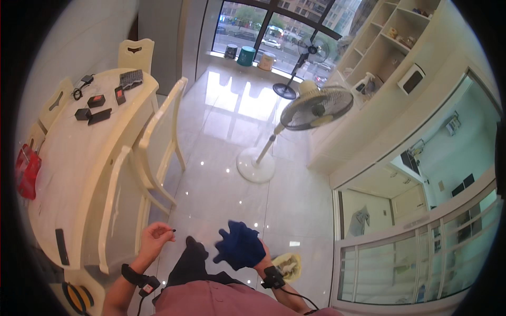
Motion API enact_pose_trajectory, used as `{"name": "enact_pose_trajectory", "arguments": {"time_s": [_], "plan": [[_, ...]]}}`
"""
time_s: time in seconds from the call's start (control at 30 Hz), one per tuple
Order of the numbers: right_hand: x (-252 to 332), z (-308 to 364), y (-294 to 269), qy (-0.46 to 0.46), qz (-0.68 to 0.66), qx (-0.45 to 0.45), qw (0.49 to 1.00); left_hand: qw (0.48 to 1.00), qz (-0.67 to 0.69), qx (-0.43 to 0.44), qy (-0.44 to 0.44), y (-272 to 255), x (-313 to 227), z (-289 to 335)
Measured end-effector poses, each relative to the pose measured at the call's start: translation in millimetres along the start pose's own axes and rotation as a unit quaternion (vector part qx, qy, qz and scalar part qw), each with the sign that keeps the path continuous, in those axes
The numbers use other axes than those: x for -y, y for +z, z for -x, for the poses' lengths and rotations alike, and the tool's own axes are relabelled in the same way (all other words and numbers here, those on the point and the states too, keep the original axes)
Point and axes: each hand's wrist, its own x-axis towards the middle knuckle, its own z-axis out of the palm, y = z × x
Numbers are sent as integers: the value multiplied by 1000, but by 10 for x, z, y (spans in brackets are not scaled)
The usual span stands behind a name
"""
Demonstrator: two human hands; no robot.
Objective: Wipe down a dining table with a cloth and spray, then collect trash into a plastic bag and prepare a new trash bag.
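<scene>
Beside the cream table (68, 174), a blue glove (240, 246) hides most of the right hand (265, 257); whether worn or gripped cannot be told. The left hand (155, 239) pinches a small dark item (174, 230), kind unclear.

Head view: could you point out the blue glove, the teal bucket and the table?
Blue glove (240, 248): head view, middle of its fabric.
Teal bucket (246, 56): head view, middle of its side.
Table (63, 158): head view, bare part of its top.
</scene>
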Motion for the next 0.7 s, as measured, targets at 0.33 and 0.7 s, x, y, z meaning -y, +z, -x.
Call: {"name": "enact_pose_trajectory", "arguments": {"time_s": [0.33, 0.7], "plan": [[1318, -1698, 416, -3, 165, 13, 986, 986, -102, 78, 102, 63, -1161, -1669], [1126, -3974, -846, 137, -546, -44, 825, 934, -241, 183, 190, 1183, -1511, -4065]]}}
